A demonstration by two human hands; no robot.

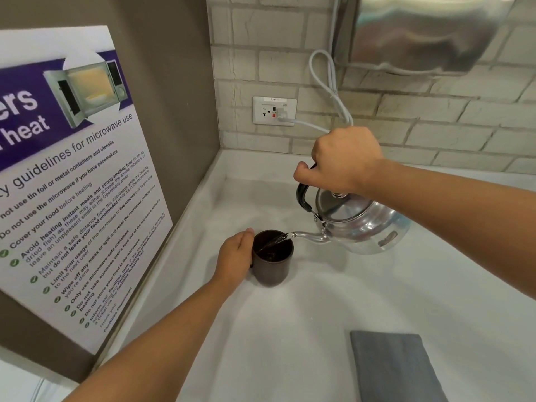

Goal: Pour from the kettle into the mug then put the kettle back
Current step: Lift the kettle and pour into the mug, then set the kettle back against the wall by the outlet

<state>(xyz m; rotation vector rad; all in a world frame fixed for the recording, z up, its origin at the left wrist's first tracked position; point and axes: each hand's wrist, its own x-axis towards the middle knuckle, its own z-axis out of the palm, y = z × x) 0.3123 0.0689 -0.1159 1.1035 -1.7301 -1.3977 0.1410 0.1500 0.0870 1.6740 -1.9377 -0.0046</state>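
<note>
A dark brown mug stands upright on the white counter. My left hand is wrapped around its left side. A shiny metal kettle with a black handle hangs tilted in the air to the right of the mug, and my right hand grips that handle from above. The kettle's thin spout points left over the mug's rim, and a stream of water runs from it into the mug.
A grey folded cloth lies on the counter at the front right. A microwave guidelines poster leans on the left wall. On the brick back wall are a socket with a white cable plugged in and a metal dispenser.
</note>
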